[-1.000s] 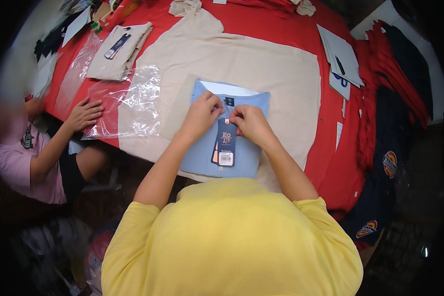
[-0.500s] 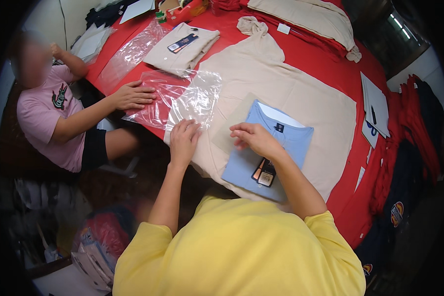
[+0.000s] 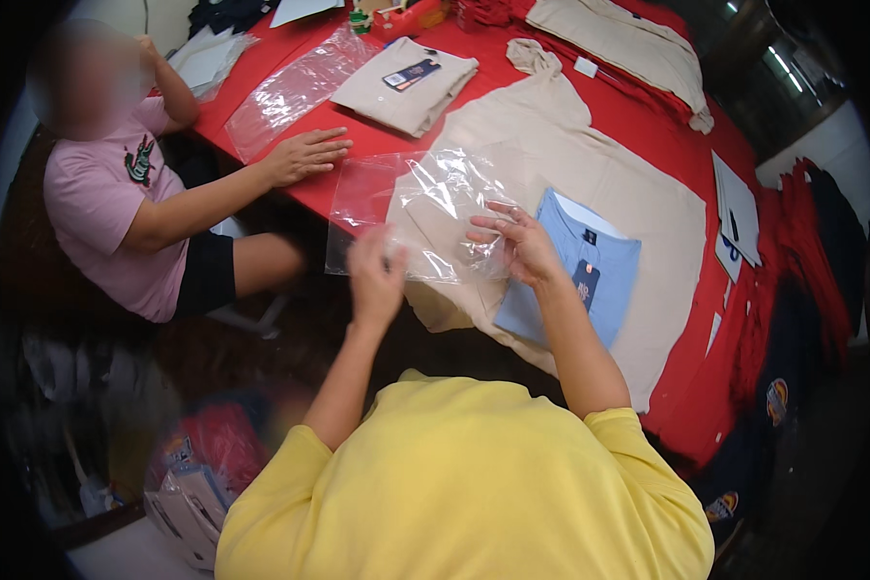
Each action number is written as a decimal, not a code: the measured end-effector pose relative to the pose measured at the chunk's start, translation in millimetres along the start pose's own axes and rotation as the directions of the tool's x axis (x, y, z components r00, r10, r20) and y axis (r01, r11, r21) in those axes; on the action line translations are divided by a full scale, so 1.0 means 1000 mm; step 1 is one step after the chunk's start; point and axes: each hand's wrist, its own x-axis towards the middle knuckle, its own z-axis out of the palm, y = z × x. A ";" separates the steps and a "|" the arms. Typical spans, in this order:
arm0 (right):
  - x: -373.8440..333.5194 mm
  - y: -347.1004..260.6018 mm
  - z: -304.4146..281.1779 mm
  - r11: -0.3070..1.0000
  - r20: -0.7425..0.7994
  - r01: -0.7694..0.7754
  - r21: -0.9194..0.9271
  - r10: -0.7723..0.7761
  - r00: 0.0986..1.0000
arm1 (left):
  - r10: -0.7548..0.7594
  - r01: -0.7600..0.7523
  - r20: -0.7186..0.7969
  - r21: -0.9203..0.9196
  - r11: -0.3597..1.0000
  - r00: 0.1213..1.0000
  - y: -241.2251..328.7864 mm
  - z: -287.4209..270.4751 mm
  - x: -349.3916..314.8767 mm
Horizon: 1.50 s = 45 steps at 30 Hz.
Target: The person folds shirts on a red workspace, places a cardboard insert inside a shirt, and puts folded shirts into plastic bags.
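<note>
A clear plastic bag (image 3: 425,208) is spread above the beige cloth, its near left part over the table edge. My right hand (image 3: 524,244) is at the bag's right side, its fingers partly curled around the film. My left hand (image 3: 375,280) is by the bag's near edge, its fingers smeared by motion. Beneath and beside my right forearm lies a folded light blue shirt (image 3: 617,280) with a dark hang tag (image 3: 586,280) and a white insert at its collar. The large beige garment (image 3: 638,232) lies flat under the shirt.
A co-worker's hand (image 3: 307,157) rests near the bag's far left corner. A folded beige garment (image 3: 396,97) and another clear bag (image 3: 295,97) lie beyond it on the red tabletop (image 3: 232,82). Red garments (image 3: 802,222) hang at the right; papers (image 3: 735,208) lie at the right edge.
The clear bag has moved to the right, toward the blue shirt, with my hands at its edges. My left hand is now blurred. The co-worker's hand is off the bag.
</note>
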 end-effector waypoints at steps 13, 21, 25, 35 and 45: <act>-0.093 0.006 -0.019 0.986 -0.273 0.055 -0.157 -0.097 0.957 | -0.438 0.722 0.580 -0.474 0.504 0.686 -0.109 -0.028 0.019; -0.120 0.008 -0.009 0.975 -0.246 0.081 -0.207 -0.132 0.960 | 0.161 -0.183 0.177 0.121 0.976 0.971 -0.080 -0.022 0.042; -0.130 0.003 -0.015 0.962 -0.201 0.146 -0.230 -0.194 0.960 | 0.452 -0.490 0.278 0.083 0.868 0.848 -0.046 0.008 0.079; -0.192 -0.044 -0.057 0.929 -0.400 0.128 -0.348 -0.271 0.875 | 0.251 0.351 0.856 -0.429 0.833 0.451 -0.014 0.014 0.124; -0.217 -0.058 -0.054 0.871 -0.275 0.130 -0.475 -0.287 0.918 | 0.363 0.155 0.865 -0.434 0.887 0.347 0.072 0.069 0.099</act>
